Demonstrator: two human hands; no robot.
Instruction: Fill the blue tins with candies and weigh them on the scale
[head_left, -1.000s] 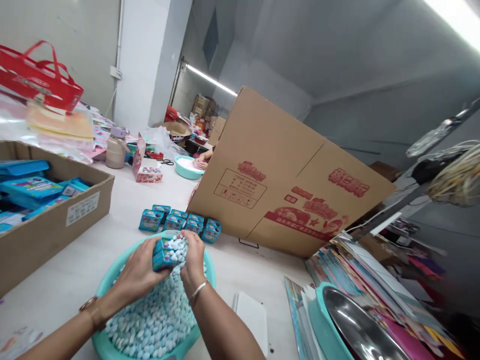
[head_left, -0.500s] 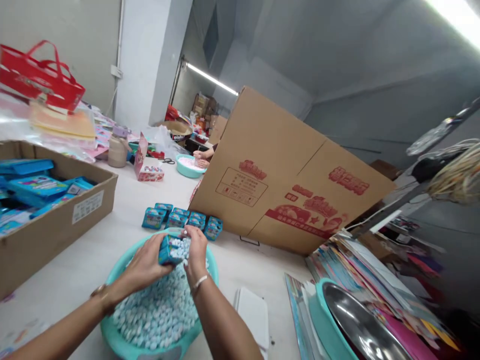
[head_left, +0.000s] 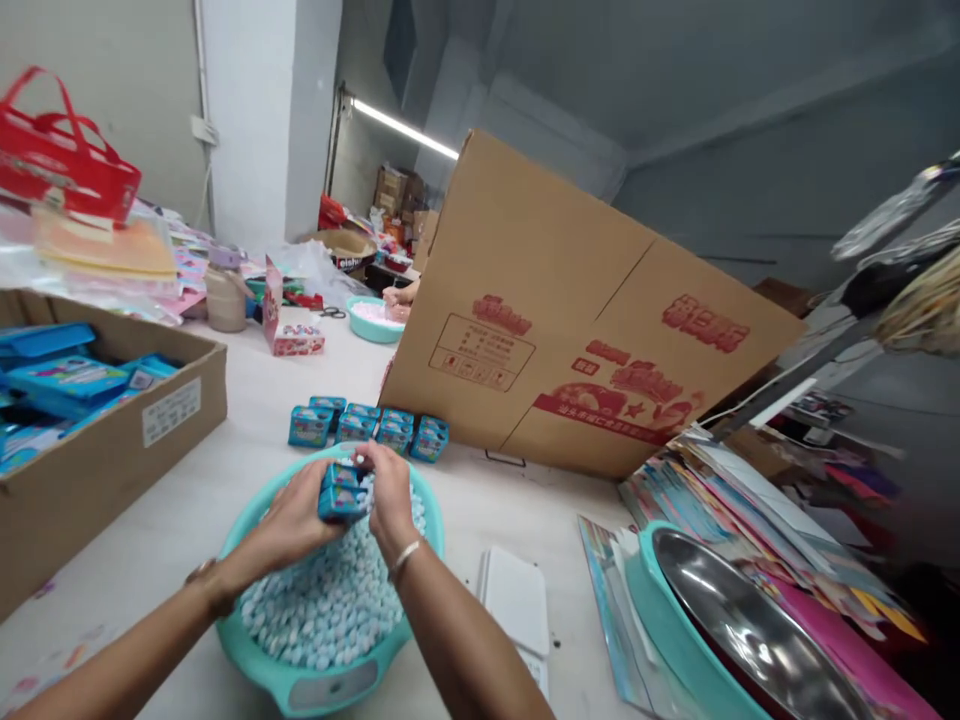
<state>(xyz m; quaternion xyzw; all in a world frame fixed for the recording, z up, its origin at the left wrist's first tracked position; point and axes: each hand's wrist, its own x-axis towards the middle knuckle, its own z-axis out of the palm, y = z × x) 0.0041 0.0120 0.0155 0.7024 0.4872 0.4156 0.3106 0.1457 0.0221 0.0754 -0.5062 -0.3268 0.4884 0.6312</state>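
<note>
Right, here's the basin (head_left: pixel 244 650) on the table (head_left: pixel 251 430), pellets (head_left: pixel 322 625) filling it, and just behind it stand small boxes (head_left: pixel 394 432) in a cluster. To the basin's left, there's an open carton (head_left: pixel 112 475) (packs (head_left: pixel 71 382) lying inside), while behind and to its right leans a second carton (head_left: pixel 570 330). Near the basin's right lies a flat device (head_left: pixel 517 600); farther right, another basin (head_left: pixel 660 620) with a bowl (head_left: pixel 757 610) in it; well behind, a third basin (head_left: pixel 375 328).
</note>
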